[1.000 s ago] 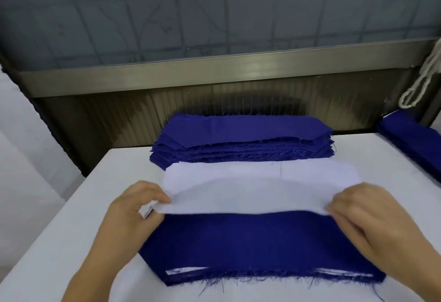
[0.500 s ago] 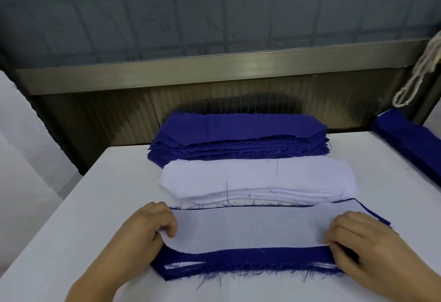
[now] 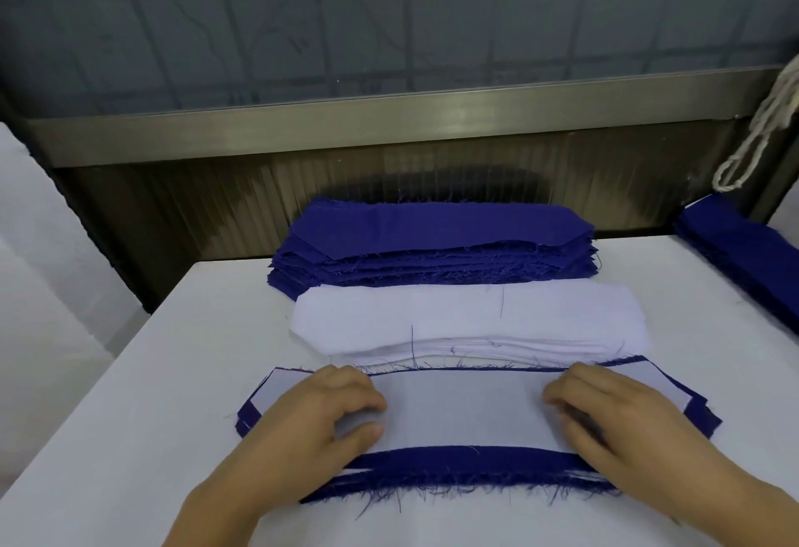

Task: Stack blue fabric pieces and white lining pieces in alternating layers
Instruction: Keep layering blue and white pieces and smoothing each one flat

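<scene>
Both hands, left hand and right hand, pressed loosely curled fingers on the white lining piece atop the alternating stack, each grip holding nothing.

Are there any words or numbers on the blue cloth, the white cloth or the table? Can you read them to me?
None: there are no words, numbers or labels to read.
The blue fabric pile, the white lining pile and the white lining piece under the left hand and right hand are plain.
The table is bare white.
</scene>
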The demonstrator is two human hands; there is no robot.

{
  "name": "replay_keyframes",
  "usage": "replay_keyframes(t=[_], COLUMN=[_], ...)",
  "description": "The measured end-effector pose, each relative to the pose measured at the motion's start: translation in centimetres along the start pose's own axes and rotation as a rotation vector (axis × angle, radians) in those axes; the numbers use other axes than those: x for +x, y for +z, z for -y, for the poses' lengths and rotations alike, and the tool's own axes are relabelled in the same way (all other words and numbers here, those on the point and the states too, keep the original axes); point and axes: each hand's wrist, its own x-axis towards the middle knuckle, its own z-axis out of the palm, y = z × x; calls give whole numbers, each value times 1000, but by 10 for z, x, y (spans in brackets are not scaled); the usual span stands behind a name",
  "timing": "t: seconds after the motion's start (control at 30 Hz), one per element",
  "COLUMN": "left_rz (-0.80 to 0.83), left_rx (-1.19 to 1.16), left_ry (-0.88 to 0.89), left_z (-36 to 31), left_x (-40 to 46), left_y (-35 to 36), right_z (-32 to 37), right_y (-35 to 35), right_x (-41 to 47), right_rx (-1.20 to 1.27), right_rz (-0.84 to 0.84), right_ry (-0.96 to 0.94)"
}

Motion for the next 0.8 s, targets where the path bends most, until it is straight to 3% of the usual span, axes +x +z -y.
replay_keyframes(t=[0.13, 0.27, 0.4, 0.53, 0.8], left_rz=[-46, -171, -319, -279, -404], left_rx=[60, 167, 189, 226, 284], left_ry=[-70, -175, -125, -127, -65], left_z=[3, 2, -3, 3, 8], left_x=[1, 13, 51, 76, 70], left_y=[0, -5, 2, 19, 27], right_z=[-12, -20, -27, -33, -43], right_y=[-6, -15, -12, 7, 20], right_x=[3, 17, 50, 70, 60], right_rx=[-88, -261, -160, -60, -79], right_rz=[130, 61, 54, 66, -160], right_ry=[248, 386, 332, 308, 203])
